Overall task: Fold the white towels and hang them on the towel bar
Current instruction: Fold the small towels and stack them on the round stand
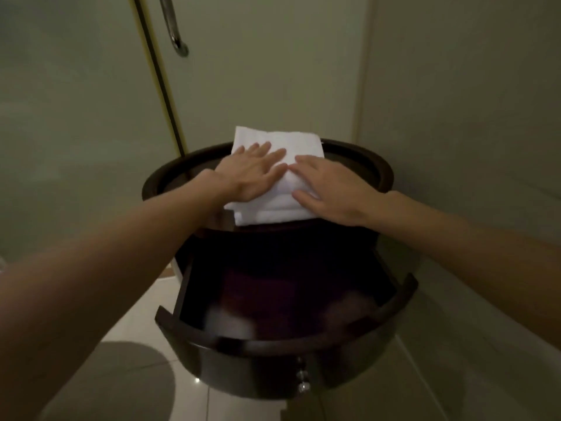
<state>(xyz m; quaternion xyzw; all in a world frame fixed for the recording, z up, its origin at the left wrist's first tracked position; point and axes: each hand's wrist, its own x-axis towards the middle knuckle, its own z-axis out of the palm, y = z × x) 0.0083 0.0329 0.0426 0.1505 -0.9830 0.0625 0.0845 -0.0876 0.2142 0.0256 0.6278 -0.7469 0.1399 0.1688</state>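
Smoothing the fold looks like the step in hand. Above the table (150, 185), to its left, is the bar (171, 28). On the table's top, the left hand (249, 174) lies flat, fingers spread, on the folded towel (291, 141). The right hand (331, 189) presses flat beside it. Sweep outward evenly, keeping edges aligned, so layers don't slip before lifting.

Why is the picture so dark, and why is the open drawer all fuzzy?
Head view: the room light is dim and greenish, so only the white towel looks bright; the open drawer sits in deep shadow and is blurred, so what lies inside cannot be told.
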